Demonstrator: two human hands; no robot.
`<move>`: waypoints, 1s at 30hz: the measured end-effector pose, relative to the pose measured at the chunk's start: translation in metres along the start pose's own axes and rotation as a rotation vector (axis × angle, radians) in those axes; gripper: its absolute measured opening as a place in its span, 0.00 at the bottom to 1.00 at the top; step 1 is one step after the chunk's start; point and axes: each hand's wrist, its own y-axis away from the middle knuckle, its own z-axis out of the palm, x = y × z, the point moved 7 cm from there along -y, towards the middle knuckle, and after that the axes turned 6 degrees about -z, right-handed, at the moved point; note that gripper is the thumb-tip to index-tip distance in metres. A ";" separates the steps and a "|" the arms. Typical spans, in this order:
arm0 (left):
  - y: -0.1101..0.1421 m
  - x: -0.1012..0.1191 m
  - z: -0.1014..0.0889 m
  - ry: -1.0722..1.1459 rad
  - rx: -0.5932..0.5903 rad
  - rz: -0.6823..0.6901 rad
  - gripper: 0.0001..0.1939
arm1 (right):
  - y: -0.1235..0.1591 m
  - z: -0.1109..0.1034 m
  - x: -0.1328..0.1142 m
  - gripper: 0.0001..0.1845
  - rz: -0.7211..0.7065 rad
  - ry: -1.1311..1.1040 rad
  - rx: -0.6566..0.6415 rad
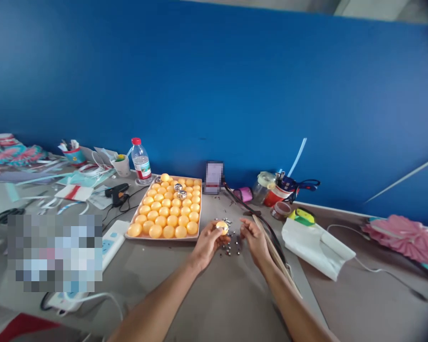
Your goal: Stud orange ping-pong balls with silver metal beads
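Observation:
My left hand [207, 243] is closed around an orange ball, which looks like a table tennis ball [221, 227], with small shiny spots on its surface. To its right, my right hand [255, 239] is apart from the ball, its thumb and fingers bent together. Whatever sits between those fingertips is too small to make out. Small silver beads [228, 252] lie scattered on the table between and behind both hands. Left of my left hand stands a shallow tray [180, 239] filled with rows of orange balls [172, 220]. A few silver-covered balls [181, 194] rest on top of them.
A phone [214, 176] leans against the blue partition [214, 95]. Behind the tray stands a water bottle [141, 164]; left of it lies a glue gun [117, 193]. A power strip [112, 242] is at left. Rightward are a jar [264, 186], red cup [276, 195] and white sheet [316, 247].

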 end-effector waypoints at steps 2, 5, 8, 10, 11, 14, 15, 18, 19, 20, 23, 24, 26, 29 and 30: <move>0.001 -0.001 0.000 -0.018 0.021 0.009 0.19 | -0.010 0.006 -0.008 0.18 -0.086 0.148 -0.033; 0.001 -0.003 0.002 -0.027 0.033 0.019 0.19 | -0.036 0.029 -0.023 0.22 -0.171 0.445 -0.145; 0.001 -0.005 0.003 -0.059 0.036 0.022 0.20 | -0.069 0.063 -0.033 0.26 -0.231 0.718 -0.304; 0.001 -0.006 0.002 -0.088 0.044 0.025 0.20 | -0.090 0.082 -0.033 0.27 -0.237 0.906 -0.378; 0.001 -0.006 0.002 -0.101 0.043 0.025 0.20 | -0.099 0.091 -0.032 0.27 -0.241 1.003 -0.428; -0.001 -0.006 0.000 -0.123 0.040 0.034 0.21 | -0.115 0.108 -0.032 0.28 -0.262 1.076 -0.469; -0.001 -0.005 0.000 -0.124 0.043 0.037 0.21 | -0.118 0.111 -0.032 0.28 -0.268 1.087 -0.476; -0.004 -0.005 -0.003 -0.120 0.060 0.034 0.22 | -0.124 0.121 -0.031 0.28 -0.276 1.141 -0.508; -0.004 -0.005 -0.004 -0.118 0.063 0.033 0.22 | -0.126 0.124 -0.030 0.29 -0.273 1.166 -0.520; -0.005 -0.005 -0.004 -0.116 0.061 0.033 0.21 | -0.127 0.127 -0.028 0.29 -0.266 1.193 -0.531; -0.004 -0.005 -0.004 -0.109 0.056 0.038 0.21 | -0.132 0.133 -0.024 0.32 -0.243 1.274 -0.559; -0.004 -0.004 -0.004 -0.107 0.058 0.036 0.21 | -0.133 0.135 -0.023 0.33 -0.238 1.294 -0.564; -0.003 -0.004 -0.004 -0.101 0.063 0.031 0.21 | -0.133 0.136 -0.024 0.33 -0.237 1.322 -0.573; -0.003 -0.003 -0.004 -0.099 0.064 0.040 0.20 | -0.126 0.132 -0.028 0.32 -0.257 1.339 -0.577; -0.003 -0.003 -0.004 -0.097 0.065 0.043 0.20 | -0.121 0.129 -0.029 0.31 -0.271 1.334 -0.571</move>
